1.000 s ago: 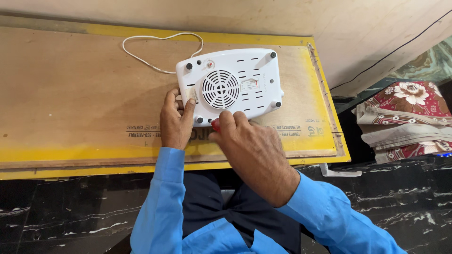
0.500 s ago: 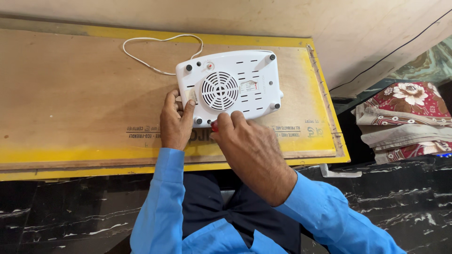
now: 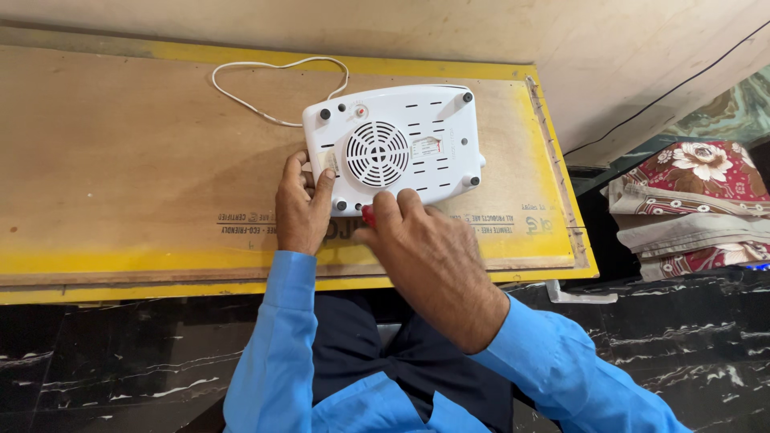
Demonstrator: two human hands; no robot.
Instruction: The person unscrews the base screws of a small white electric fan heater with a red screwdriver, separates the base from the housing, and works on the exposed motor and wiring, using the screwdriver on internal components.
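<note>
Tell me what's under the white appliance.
The white appliance lies bottom-up on the plywood board, its white cord looping behind. Its underside face and whatever it covers are hidden.

One white appliance, one white cord, one plywood board, two hands.

The appliance lies upside down on the board. Its cord loops behind and left of it. The left hand touches its near-left corner; the right hand sits just before its near edge. Folded cloths lie well right of it.
</note>
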